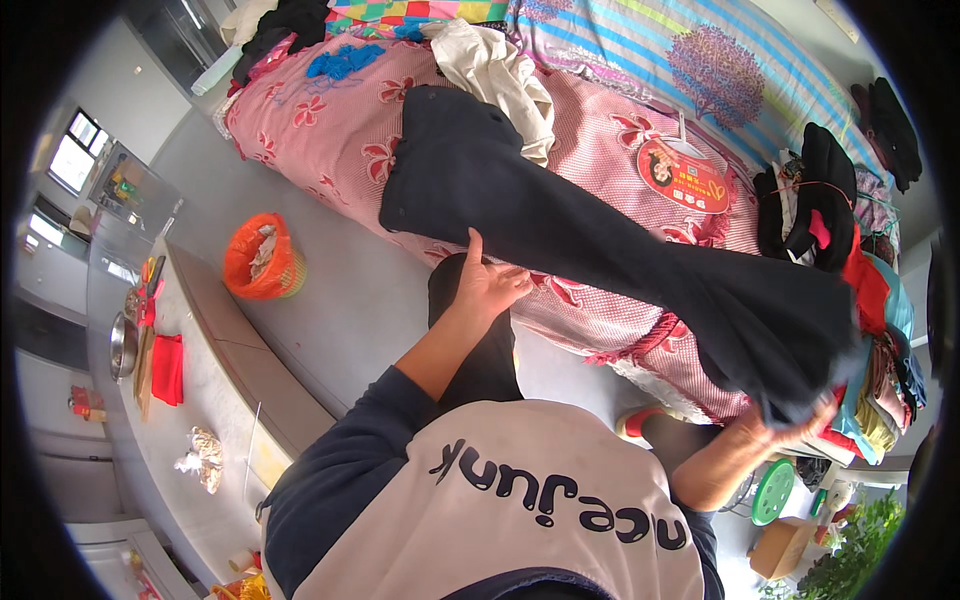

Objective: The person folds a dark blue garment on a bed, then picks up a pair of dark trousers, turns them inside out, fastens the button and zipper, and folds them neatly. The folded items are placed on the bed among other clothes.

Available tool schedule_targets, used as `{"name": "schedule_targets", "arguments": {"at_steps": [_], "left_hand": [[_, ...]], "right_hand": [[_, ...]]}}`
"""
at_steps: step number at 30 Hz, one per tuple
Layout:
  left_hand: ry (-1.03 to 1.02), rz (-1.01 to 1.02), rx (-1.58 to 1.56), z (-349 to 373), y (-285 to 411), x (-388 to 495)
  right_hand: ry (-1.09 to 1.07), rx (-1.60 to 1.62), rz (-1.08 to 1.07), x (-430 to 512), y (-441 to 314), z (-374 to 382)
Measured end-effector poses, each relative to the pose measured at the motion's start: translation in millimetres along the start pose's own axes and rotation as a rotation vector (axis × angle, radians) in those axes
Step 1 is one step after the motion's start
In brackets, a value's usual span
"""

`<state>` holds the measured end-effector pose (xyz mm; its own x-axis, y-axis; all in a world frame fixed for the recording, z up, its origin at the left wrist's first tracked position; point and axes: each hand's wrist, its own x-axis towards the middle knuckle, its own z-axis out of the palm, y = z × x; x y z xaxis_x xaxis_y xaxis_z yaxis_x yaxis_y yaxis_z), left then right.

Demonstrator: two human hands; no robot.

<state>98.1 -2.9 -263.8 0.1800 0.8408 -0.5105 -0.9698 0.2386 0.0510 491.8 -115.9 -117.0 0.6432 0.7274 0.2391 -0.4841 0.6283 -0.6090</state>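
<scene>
A long dark garment, possibly trousers, stretches across the bed, with a few small round fasteners near its left end. Its other end is bunched and lifted at the right, where my right hand grips its lower edge; that end is slightly blurred. My left hand is by the garment's near edge, thumb and fingers apart, holding nothing. The thumb appears to touch the cloth. Beneath the garment lies a pink bedspread with red flower motifs.
A cream cloth and a round printed hand fan lie on the bed. Folded clothes are piled at the right edge. An orange-lined waste bin stands on the floor at left, near a pale counter.
</scene>
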Motion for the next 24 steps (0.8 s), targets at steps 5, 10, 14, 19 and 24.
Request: {"name": "schedule_targets", "arguments": {"at_steps": [5,10,14,19,24], "left_hand": [[-0.286,0.261,-0.150,8.9,31.1,10.7],[-0.183,0.510,0.241,34.2,63.1,-21.9],[-0.302,0.786,0.464,126.9,54.9,-46.8],[-0.633,1.184,1.210,249.8,-18.4,-57.3],[-0.914,1.557,1.897,215.5,-119.7,-51.5]], "right_hand": [[0.306,-0.385,-0.538,15.5,-83.8,2.4],[0.626,-0.551,-0.448,40.6,-102.6,-54.0],[0.261,-0.222,0.166,112.6,-63.5,-108.6],[-0.333,-0.085,0.040,233.7,-38.6,-92.0],[-0.169,-0.761,0.249,180.6,15.1,-71.9]]}}
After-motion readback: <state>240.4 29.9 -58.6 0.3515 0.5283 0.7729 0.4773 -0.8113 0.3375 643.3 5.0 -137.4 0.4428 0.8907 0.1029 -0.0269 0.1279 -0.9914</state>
